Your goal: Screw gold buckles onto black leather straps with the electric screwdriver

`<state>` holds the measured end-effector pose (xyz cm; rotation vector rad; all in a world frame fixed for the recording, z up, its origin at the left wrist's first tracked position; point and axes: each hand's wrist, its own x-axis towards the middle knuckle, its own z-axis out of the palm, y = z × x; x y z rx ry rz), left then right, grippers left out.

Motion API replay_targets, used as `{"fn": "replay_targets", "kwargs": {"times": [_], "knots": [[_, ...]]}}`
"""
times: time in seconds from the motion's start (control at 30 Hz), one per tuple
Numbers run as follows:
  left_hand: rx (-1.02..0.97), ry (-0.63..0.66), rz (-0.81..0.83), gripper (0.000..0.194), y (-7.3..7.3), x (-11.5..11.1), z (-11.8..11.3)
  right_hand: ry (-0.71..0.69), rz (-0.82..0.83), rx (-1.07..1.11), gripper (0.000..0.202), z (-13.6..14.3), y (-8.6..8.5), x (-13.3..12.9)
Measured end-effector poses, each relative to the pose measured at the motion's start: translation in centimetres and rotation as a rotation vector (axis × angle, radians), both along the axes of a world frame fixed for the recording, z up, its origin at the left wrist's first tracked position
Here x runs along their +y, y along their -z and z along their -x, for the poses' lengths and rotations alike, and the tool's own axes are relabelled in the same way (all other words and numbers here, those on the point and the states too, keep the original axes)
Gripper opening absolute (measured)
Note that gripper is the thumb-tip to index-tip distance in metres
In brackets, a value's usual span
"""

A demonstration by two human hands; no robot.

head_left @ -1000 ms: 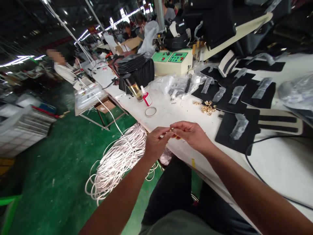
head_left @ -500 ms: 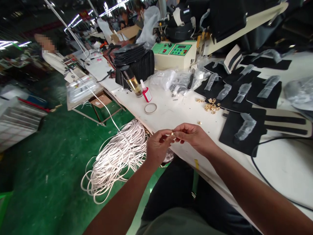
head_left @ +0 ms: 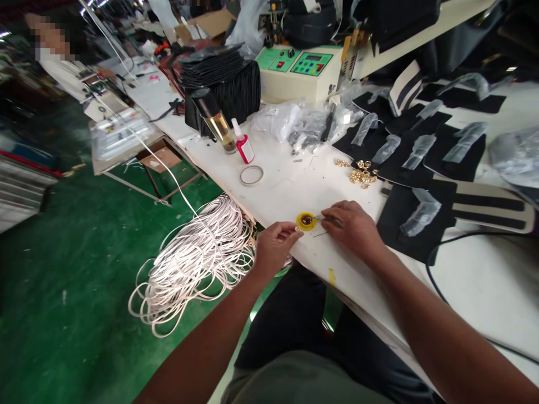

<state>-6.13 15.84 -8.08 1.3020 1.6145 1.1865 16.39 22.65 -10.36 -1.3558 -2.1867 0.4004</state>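
Near the table's front edge, my left hand (head_left: 275,245) pinches a small gold piece (head_left: 298,229) between thumb and fingertips. Just beyond it lies a round yellow dish (head_left: 300,224) with a dark middle. My right hand (head_left: 351,227), to the right of the dish, is closed on a thin tool whose tip reaches the dish's middle; what kind of tool it is I cannot make out. A thin dark stick (head_left: 320,234) lies on the table beside the dish. A pile of gold pieces (head_left: 362,175) sits farther back, right of centre.
Black panels (head_left: 415,219) with plastic-wrapped parts cover the right side. A red bottle (head_left: 244,147), an amber bottle (head_left: 219,126) and a metal ring (head_left: 251,175) stand or lie left of centre. Behind is a control box (head_left: 295,76). White cord (head_left: 197,258) heaps on the floor. A person is far left.
My right hand has moved right, away from my left hand, and now grips a thin tool. The yellow dish and thin stick have come into sight. The view has shifted slightly.
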Motion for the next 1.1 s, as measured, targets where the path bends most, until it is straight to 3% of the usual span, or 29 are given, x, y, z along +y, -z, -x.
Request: {"fn": "replay_targets", "kwargs": {"times": [0.13,0.33,0.47,0.67,0.83,1.1], "knots": [[0.253,0.105,-0.189,0.012,0.2,-0.2,0.1,-0.017,-0.015,0.112,0.019,-0.3,-0.1,0.1],[0.409,0.197,-0.423,0.011,1.3,-0.4,-0.1,-0.070,0.155,0.333,0.023,-0.2,-2.5,-1.5],[0.447,0.174,-0.427,0.011,2.1,-0.6,-0.2,0.005,0.198,0.400,0.024,1.0,-3.1,-2.1],[0.429,0.149,-0.431,0.008,3.0,-0.8,-0.2,0.150,0.441,0.655,0.028,2.1,-2.1,-2.4],[0.442,0.140,-0.474,0.012,3.5,-1.0,-0.3,0.224,0.585,0.760,0.043,1.9,-2.0,-2.2],[0.488,0.139,-0.462,0.012,3.1,-1.2,-0.7,0.248,0.493,0.653,0.047,2.7,-1.5,-2.6]]}}
